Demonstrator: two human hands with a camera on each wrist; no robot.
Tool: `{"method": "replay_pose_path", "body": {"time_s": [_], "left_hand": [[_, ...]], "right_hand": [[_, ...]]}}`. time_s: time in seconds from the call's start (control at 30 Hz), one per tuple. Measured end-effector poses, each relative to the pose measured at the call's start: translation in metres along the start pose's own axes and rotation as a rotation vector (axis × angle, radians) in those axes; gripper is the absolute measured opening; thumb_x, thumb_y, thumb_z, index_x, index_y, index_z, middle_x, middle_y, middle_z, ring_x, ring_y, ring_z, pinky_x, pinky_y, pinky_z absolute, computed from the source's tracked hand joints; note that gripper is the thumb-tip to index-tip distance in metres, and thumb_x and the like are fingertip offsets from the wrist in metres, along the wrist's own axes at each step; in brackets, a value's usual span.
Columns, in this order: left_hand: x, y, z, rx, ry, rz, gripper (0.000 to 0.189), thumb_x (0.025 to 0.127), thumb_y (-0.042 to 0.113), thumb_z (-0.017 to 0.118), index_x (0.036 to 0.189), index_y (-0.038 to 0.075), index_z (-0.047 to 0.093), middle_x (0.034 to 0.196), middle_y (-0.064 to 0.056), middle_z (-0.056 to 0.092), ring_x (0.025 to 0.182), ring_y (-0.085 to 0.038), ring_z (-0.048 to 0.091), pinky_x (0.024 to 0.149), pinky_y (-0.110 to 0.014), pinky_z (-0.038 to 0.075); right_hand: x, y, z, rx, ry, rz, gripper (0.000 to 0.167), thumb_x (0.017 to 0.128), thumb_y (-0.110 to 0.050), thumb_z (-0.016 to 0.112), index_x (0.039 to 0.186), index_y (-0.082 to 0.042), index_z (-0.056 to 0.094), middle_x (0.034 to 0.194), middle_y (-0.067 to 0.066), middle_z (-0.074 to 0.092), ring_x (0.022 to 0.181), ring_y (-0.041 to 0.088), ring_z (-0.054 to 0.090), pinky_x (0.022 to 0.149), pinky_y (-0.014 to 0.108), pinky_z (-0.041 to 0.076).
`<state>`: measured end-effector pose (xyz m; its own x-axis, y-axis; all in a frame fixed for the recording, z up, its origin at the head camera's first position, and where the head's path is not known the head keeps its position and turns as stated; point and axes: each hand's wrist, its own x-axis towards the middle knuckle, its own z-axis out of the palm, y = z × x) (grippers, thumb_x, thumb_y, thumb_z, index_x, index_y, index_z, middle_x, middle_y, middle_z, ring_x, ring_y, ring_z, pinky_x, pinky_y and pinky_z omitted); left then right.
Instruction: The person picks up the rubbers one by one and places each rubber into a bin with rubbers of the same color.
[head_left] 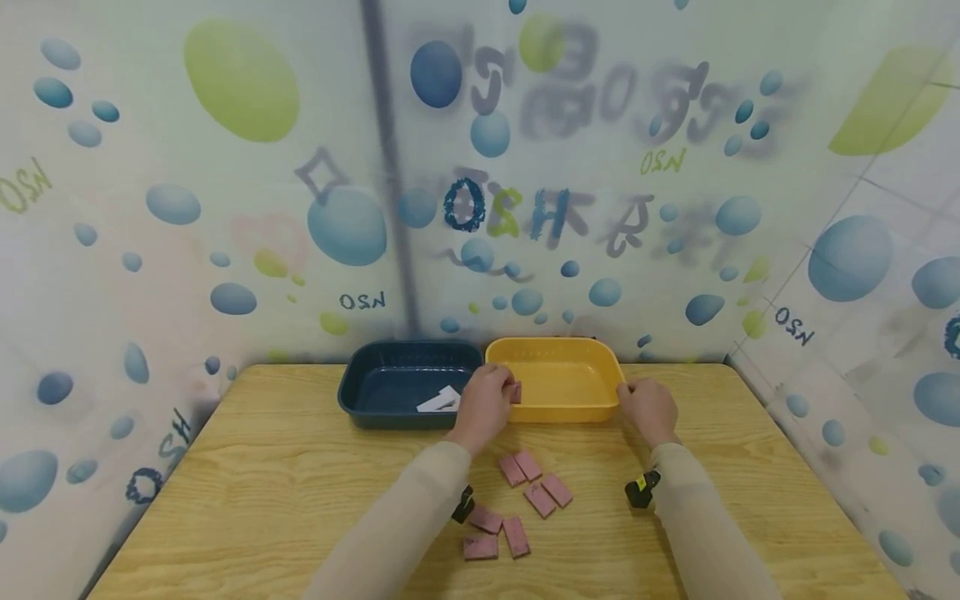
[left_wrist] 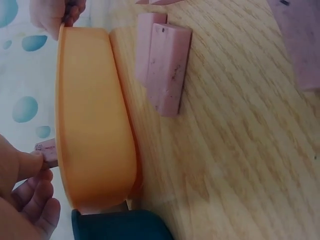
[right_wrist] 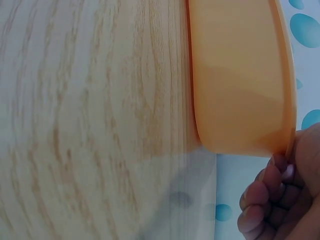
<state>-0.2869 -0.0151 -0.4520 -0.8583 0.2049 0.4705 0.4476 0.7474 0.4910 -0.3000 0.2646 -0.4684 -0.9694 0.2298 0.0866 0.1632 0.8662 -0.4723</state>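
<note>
My left hand (head_left: 486, 404) pinches a small pink block (left_wrist: 48, 153) between thumb and fingers, at the left end of the yellow bin (head_left: 555, 414). In the left wrist view the block shows just past the bin's rim. At the opposite end, my right hand (head_left: 651, 408) grips the bin's rim near its front corner, and the right wrist view shows its fingers (right_wrist: 255, 200) curled at the edge. Several pink blocks (head_left: 540, 498) lie loose on the table between my forearms, some side by side.
A dark blue bin (head_left: 367, 419) stands left of the yellow one and has white pieces (head_left: 437, 404) in it. Behind both bins rises a wall sheet (head_left: 465, 283) with blue and green spots. The wooden table (head_left: 300, 475) extends to either side.
</note>
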Motion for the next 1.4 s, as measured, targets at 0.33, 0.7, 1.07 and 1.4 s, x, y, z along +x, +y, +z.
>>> {"method": "replay_pose_path", "body": {"time_s": [0.33,0.7,1.07,1.4], "left_hand": [[0.0,-0.004,0.007,0.064,-0.017,0.015,0.012,0.097,0.011,0.073,0.085,0.008,0.07,0.08,-0.003,0.058,0.08,-0.024,0.059,0.073,-0.037,0.053],[-0.004,-0.007,0.005,0.041,-0.008,0.025,0.01,0.091,-0.006,0.069,0.097,0.001,0.073,0.09,-0.008,0.063,0.089,-0.026,0.062,0.081,-0.038,0.056],[-0.016,-0.006,-0.003,0.07,0.044,0.189,0.01,0.087,-0.003,0.076,0.091,0.004,0.07,0.085,-0.006,0.059,0.084,-0.024,0.059,0.075,-0.035,0.055],[-0.029,-0.003,-0.012,0.033,-0.017,0.296,0.008,0.09,-0.001,0.075,0.092,0.003,0.07,0.086,-0.006,0.057,0.077,-0.019,0.055,0.07,-0.03,0.053]], "right_hand": [[0.0,0.0,0.001,-0.006,0.012,-0.012,0.045,0.099,-0.019,0.046,0.054,-0.014,0.042,0.055,-0.002,0.034,0.053,0.016,0.035,0.051,0.027,0.027],[0.001,-0.001,0.0,-0.008,0.016,-0.016,0.045,0.099,-0.018,0.045,0.054,-0.014,0.042,0.055,-0.002,0.034,0.052,0.016,0.034,0.05,0.027,0.026],[0.0,-0.002,-0.001,-0.01,0.019,-0.026,0.045,0.099,-0.018,0.046,0.054,-0.014,0.041,0.055,-0.002,0.033,0.052,0.016,0.034,0.05,0.027,0.026],[0.0,-0.001,-0.001,0.001,-0.009,0.0,0.046,0.101,-0.019,0.046,0.056,-0.013,0.044,0.055,-0.001,0.036,0.054,0.017,0.038,0.052,0.028,0.028]]}}
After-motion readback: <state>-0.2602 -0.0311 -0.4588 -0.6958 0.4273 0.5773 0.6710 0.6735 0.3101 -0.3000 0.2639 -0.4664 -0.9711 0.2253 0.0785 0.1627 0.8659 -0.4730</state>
